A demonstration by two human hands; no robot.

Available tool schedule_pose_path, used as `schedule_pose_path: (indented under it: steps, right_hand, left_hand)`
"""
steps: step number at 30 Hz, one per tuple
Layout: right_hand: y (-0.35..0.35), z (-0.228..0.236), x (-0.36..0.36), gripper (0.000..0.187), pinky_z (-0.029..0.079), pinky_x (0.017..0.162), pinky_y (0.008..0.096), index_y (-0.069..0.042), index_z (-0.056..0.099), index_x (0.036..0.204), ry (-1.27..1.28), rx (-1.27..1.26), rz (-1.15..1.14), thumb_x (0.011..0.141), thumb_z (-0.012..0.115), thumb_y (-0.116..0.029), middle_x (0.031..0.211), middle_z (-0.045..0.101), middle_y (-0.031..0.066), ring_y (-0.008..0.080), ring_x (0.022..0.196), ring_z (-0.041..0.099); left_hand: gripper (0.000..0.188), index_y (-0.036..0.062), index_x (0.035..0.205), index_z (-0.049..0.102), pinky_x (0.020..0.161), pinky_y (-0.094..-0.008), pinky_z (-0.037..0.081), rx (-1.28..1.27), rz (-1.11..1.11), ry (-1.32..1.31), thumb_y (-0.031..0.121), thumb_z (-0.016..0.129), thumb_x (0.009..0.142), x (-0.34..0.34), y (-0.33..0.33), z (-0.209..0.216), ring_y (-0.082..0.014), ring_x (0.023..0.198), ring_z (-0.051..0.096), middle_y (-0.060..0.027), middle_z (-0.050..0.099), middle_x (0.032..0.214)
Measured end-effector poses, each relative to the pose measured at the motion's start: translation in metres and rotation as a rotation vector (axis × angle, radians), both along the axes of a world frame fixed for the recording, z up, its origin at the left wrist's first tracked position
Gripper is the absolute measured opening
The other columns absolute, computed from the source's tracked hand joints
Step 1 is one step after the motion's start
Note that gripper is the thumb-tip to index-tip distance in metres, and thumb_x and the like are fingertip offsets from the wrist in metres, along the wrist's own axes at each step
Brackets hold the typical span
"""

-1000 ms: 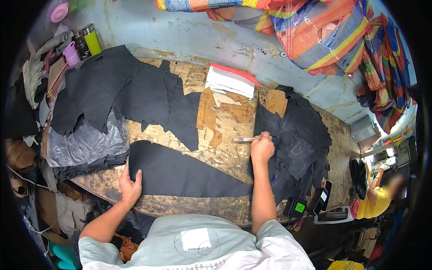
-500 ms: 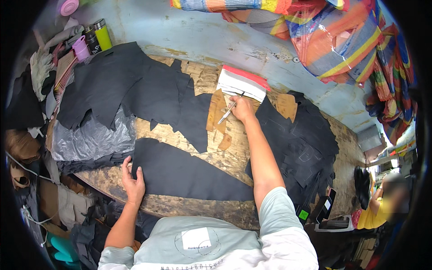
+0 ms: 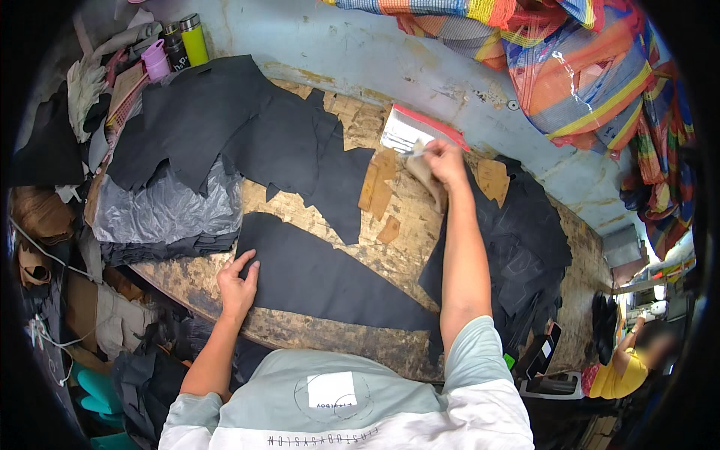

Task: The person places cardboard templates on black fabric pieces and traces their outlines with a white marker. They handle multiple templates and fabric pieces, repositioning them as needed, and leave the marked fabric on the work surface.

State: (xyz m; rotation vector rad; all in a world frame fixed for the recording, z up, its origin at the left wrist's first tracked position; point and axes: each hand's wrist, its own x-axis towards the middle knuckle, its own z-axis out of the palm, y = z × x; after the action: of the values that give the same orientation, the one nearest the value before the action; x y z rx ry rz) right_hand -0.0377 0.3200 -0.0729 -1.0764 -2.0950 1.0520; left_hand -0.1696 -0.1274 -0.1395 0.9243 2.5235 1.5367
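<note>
Some blurred tan material (image 3: 425, 178) pinched in your right hand (image 3: 448, 165), far side, your left hand (image 3: 238, 287) unclenched at the left edge of a smooth, tapering black sheet (image 3: 322, 274), scarred wooden table (image 3: 315, 331) beneath, crumpled translucent plastic (image 3: 169, 206) at left.

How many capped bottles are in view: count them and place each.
2: a yellow-green bottle at upper left, by the wall, and a black bottle just left of it. Others may be hidden.

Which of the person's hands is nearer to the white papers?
Right: the right hand is at the lower right of the papers; the left hand is far lower left, beside a black piece.
</note>
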Motion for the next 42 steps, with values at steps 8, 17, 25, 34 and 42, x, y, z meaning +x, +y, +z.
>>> schedule_pose_path:
  steps: [8, 17, 25, 34, 42]
  right_hand:
    - [-0.151, 0.083, 0.055, 0.010, 0.043, 0.050, 0.0264, -0.003, 0.057, 0.078, 0.239, 0.813, 0.152, 0.076, 0.068, -0.004, 0.068, 0.058, 0.0061, 0.0150, 0.057, 0.056]
    - [-0.244, -0.014, 0.104, 0.047, 0.045, 0.081, 0.0404, -0.007, 0.065, 0.089, -0.308, 0.513, 0.303, 0.058, 0.084, -0.036, 0.085, 0.064, 0.0100, 0.0304, 0.086, 0.061]
    - [-0.211, -0.054, 0.150, 0.031, 0.045, 0.079, 0.0411, -0.004, 0.064, 0.087, -0.182, 0.438, -0.001, 0.065, 0.081, -0.018, 0.089, 0.065, 0.0098, 0.0316, 0.087, 0.058]
    - [-0.209, -0.070, 0.145, 0.029, 0.045, 0.076, 0.0414, -0.003, 0.063, 0.085, -0.070, 0.558, -0.120, 0.066, 0.081, -0.018, 0.087, 0.066, 0.0104, 0.0317, 0.084, 0.059]
    - [-0.209, -0.073, 0.147, 0.028, 0.044, 0.075, 0.0412, -0.006, 0.063, 0.084, -0.099, 0.549, -0.127, 0.067, 0.080, -0.021, 0.088, 0.064, 0.0091, 0.0305, 0.083, 0.057]
  left_hand:
    - [0.026, 0.0057, 0.100, 0.071, 0.092, -0.0346, 0.044, -0.018, 0.042, 0.043, 0.003, 0.069, 0.075, -0.019, 0.030, -0.002, -0.0301, 0.094, 0.063, -0.0228, 0.067, 0.092]
    - [0.028, 0.0043, 0.102, 0.069, 0.093, -0.0358, 0.045, -0.012, 0.058, 0.059, 0.002, 0.070, 0.075, -0.035, 0.009, -0.003, -0.0292, 0.091, 0.065, -0.0181, 0.068, 0.095]
    - [0.037, 0.0025, 0.111, 0.064, 0.100, -0.0434, 0.038, -0.027, 0.215, 0.344, 0.003, 0.071, 0.074, -0.017, 0.004, 0.007, -0.0354, 0.112, 0.053, -0.0203, 0.054, 0.121]
    - [0.068, 0.0019, 0.135, 0.042, 0.111, -0.0536, 0.020, -0.426, -0.862, 0.288, 0.045, 0.061, 0.086, 0.097, 0.059, 0.019, -0.0328, 0.139, 0.024, -0.0168, 0.032, 0.147]
    - [0.081, -0.0037, 0.139, 0.035, 0.112, -0.0529, 0.015, -0.577, -0.844, 0.462, 0.058, 0.048, 0.088, 0.104, 0.061, 0.007, -0.0262, 0.142, 0.019, -0.0160, 0.027, 0.150]
